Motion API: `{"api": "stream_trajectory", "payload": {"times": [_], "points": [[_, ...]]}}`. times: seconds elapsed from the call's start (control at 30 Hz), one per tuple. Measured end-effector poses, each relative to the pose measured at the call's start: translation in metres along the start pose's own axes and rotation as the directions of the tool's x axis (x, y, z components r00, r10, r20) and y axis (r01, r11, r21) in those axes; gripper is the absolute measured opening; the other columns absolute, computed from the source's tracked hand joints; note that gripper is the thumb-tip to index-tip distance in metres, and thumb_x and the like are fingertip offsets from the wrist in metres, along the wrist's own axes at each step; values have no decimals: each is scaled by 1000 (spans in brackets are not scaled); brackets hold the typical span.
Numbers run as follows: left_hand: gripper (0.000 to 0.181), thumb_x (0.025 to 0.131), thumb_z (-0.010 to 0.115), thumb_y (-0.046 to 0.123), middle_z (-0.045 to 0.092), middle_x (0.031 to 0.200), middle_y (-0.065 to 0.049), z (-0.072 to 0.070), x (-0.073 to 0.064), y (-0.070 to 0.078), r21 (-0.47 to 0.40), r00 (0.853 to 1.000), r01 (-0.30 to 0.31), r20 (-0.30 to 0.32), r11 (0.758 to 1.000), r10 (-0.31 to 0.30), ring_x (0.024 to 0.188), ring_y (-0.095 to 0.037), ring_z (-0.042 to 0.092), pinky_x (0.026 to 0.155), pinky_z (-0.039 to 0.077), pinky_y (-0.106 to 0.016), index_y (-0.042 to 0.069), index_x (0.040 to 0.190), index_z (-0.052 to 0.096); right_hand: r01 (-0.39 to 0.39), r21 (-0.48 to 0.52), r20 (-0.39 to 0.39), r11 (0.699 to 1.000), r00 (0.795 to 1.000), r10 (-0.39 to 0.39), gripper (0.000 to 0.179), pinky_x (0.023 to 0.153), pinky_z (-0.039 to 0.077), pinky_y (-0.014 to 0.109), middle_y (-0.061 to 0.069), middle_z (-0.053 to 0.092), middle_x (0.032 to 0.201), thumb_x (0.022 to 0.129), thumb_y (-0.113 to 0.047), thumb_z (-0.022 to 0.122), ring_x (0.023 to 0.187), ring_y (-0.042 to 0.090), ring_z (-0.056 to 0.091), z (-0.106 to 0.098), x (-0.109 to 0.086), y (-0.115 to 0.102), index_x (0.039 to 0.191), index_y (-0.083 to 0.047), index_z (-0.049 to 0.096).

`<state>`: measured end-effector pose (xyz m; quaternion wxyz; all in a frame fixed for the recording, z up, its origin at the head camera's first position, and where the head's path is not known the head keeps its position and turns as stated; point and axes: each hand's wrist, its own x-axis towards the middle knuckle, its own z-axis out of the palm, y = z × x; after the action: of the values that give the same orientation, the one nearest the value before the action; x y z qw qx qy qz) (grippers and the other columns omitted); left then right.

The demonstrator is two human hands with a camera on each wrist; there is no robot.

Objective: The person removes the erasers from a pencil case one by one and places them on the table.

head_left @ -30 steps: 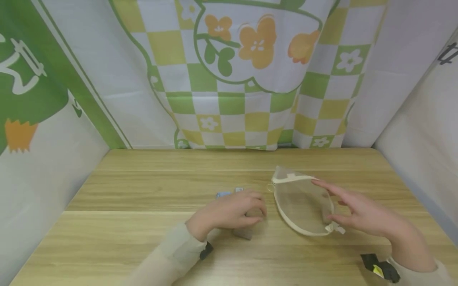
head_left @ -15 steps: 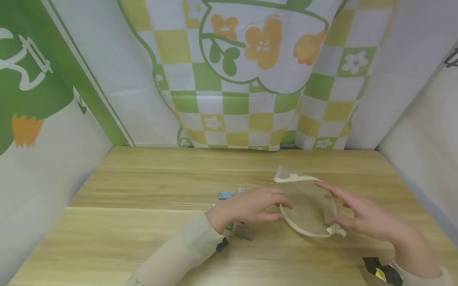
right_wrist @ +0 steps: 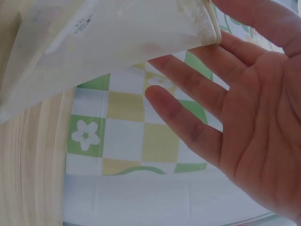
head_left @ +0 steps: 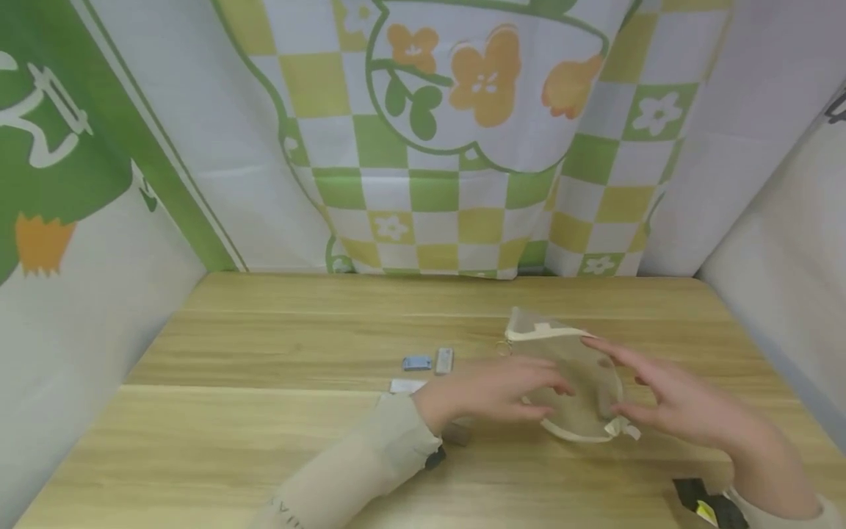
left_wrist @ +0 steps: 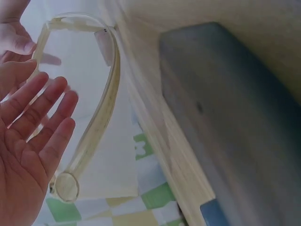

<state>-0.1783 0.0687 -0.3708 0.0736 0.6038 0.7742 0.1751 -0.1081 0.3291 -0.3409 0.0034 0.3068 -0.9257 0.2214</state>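
Observation:
A see-through zip pouch [head_left: 581, 367] with a cream zipper edge stands open on the wooden table [head_left: 264, 353]. My right hand [head_left: 687, 400] touches its right side, index finger at the upper edge and thumb lower down, spread apart. In the right wrist view its fingers [right_wrist: 188, 84] are straight. My left hand [head_left: 496, 389] reaches over the pouch's near left edge; its palm and loosely extended fingers [left_wrist: 42, 106] show nothing held. A small brownish block [head_left: 605, 400] shows through the pouch wall near my right thumb.
Left of the pouch lie a small blue block [head_left: 416, 363], a grey-white block [head_left: 445, 360], a white piece [head_left: 406, 386] partly behind my left arm, and a brown-grey block [head_left: 456, 432]. A checked flowered cloth [head_left: 429, 191] hangs behind the table.
My left hand has moved right, from above the small blocks to over the pouch, and its fingers have straightened. The right hand has stayed at the pouch.

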Motion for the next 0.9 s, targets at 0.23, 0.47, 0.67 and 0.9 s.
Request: {"api": "stream_trajectory", "payload": {"times": [0.23,0.47,0.67,0.9], "points": [[39,98,61,22,59,139,-1,4,12,-4,18,999,10,39,1000,-11,136,-13,48,118,28,-19,9,134,58,15,-4,-12,1000,1000,-15,87,79,56,35,9,54,146,85,-20,78,116,25,62,2,2,0,156,-21,30],[42,98,61,24,56,143,0,10,29,-3,-25,997,10,71,1000,-8,135,-10,48,115,28,-14,10,138,55,-3,3,-3,1000,1000,3,88,81,56,39,10,58,141,84,-19,78,116,29,62,0,1,-1,157,-22,29],[44,97,63,21,55,144,-2,14,42,0,-31,996,18,86,999,-15,136,-11,48,115,27,-13,10,138,55,6,10,11,1000,1000,-6,87,82,56,36,9,54,145,85,-19,78,118,28,61,1,2,0,157,-21,29],[49,96,63,20,53,147,-4,20,48,-2,-31,995,24,101,999,-21,139,-12,45,116,25,-12,8,142,51,35,-21,-6,999,999,-35,90,86,56,37,9,51,149,82,-16,80,119,28,60,3,2,1,156,-20,30]]}}
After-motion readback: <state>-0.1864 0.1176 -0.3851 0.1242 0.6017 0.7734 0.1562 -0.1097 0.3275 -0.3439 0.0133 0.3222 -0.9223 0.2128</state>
